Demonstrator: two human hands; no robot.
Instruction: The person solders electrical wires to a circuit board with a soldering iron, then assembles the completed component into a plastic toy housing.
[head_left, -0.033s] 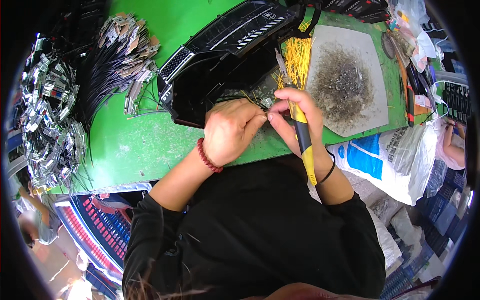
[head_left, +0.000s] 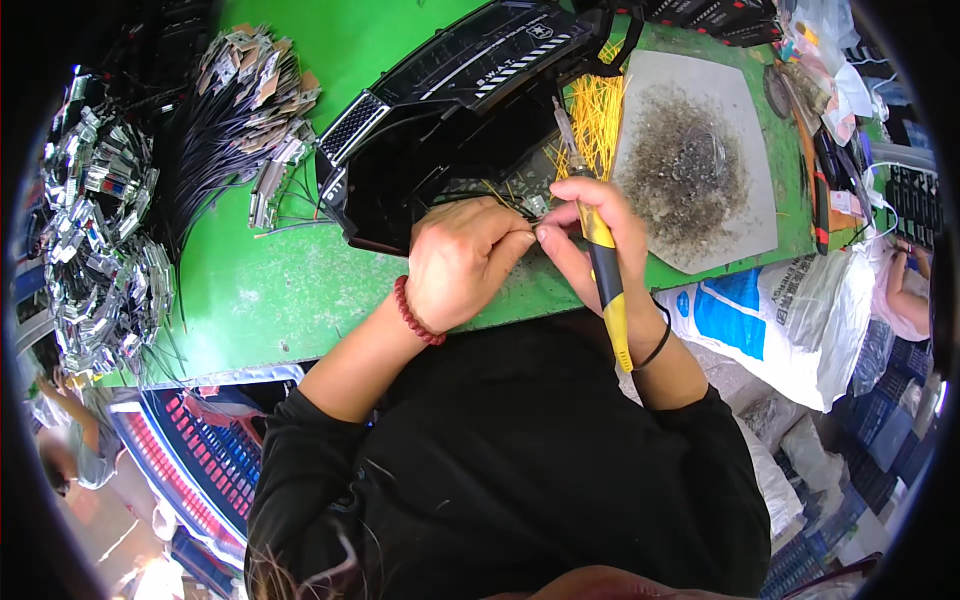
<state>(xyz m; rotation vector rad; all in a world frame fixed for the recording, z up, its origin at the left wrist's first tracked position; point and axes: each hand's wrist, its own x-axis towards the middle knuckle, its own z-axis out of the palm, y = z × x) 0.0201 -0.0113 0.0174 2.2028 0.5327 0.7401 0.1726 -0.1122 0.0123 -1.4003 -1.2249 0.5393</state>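
My right hand [head_left: 610, 235] is closed round the yellow-and-black handle of a soldering iron [head_left: 604, 265], whose metal tip points up and away. Its thumb and a finger also come together in front of my left hand's fingertips. My left hand [head_left: 460, 250], a red bead bracelet at its wrist, is closed in a pinch; what lies between those fingertips is too small to make out. Thin dark and yellow wires show just beyond both hands. Behind my left hand lies a hollow black plastic toy vehicle shell [head_left: 365, 185] on its side, its inside facing me.
Bundled black cables with metal parts [head_left: 105, 240] and more leads with small boards [head_left: 255, 80] lie at the left of the green table [head_left: 240, 290]. Yellow wires [head_left: 595, 125] sit beside a grey board [head_left: 745, 105] covered in dark residue. White sacks [head_left: 820, 330] stand right; people are nearby on both sides.
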